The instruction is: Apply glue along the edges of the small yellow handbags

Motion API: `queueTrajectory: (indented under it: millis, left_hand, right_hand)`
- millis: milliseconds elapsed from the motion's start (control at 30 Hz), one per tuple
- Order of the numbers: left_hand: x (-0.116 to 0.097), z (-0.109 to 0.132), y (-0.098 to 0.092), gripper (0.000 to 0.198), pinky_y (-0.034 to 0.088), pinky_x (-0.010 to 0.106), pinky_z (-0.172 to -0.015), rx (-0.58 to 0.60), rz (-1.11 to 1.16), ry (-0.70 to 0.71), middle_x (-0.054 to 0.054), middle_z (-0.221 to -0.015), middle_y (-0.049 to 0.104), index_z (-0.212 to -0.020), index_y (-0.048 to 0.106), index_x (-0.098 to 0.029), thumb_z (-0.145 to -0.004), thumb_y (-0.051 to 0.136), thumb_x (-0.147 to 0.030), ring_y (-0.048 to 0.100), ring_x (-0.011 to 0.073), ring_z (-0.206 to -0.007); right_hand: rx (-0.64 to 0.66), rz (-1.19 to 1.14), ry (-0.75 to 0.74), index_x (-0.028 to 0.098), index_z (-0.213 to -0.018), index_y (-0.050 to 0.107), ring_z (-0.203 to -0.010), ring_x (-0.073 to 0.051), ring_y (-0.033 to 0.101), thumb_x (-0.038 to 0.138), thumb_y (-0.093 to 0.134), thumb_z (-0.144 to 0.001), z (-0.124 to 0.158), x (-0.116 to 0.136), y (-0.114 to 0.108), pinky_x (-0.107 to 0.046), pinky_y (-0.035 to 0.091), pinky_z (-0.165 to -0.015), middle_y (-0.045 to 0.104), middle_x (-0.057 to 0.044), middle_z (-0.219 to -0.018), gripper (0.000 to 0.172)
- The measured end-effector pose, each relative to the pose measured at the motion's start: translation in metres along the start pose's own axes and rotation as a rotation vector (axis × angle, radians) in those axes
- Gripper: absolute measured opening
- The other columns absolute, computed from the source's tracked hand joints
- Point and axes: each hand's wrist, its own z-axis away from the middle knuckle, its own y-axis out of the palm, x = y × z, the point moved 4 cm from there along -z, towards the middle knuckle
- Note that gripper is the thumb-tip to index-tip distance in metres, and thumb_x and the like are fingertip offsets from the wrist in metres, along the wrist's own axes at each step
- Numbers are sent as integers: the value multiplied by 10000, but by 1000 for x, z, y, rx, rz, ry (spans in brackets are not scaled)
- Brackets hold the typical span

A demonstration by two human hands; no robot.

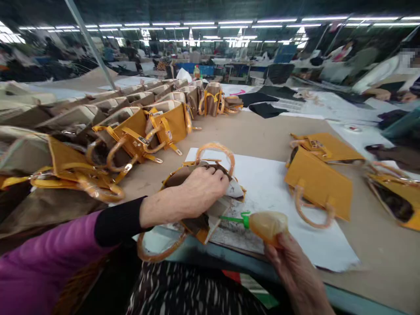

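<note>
My left hand (201, 189) presses down on a mustard-yellow handbag (200, 227) with wrapped hoop handles, its fingers curled into the bag's open top. The bag lies on a white paper sheet (272, 188) at the near table edge. My right hand (288, 258) grips a soft amber squeeze bottle (267, 224) with a green nozzle. The nozzle tip points left and touches the bag's lower edge.
A row of similar yellow bags (138, 131) stands along the left side of the table (249, 131). Two more bags (320, 175) lie flat to the right, another (398, 197) at the far right. Dark fabric pieces (265, 107) lie farther back. Other people work at the far right.
</note>
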Motion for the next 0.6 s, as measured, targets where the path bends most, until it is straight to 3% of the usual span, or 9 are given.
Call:
queueTrajectory:
  millis: [200,367,600]
  left_hand:
    - [-1,-2,-4,160,461,340,-627,3,-6,12,104,-898,603,-919,550,-102,-776,492,-58,582,235,-782]
    - [-1,-2,-5,155,450,333,-640,1,-10,11,99,-871,605,-903,550,-101,-767,500,-46,585,224,-769]
    - [-1,-1,-1,148,445,316,-628,-2,-25,11,103,-866,605,-910,539,-106,-776,496,-58,584,220,-785]
  right_hand:
    - [15,-20,37,162,-860,614,-367,-39,383,319,883,-534,12,-4,5,-139,350,-301,614,3,-664,451]
    - [-74,-87,123,172,-843,606,-419,-38,444,270,903,-494,26,-9,8,-116,415,-352,617,18,-704,468]
    - [-64,-71,161,197,-860,619,-420,-46,442,333,900,-493,40,-5,12,-133,436,-356,611,23,-706,482]
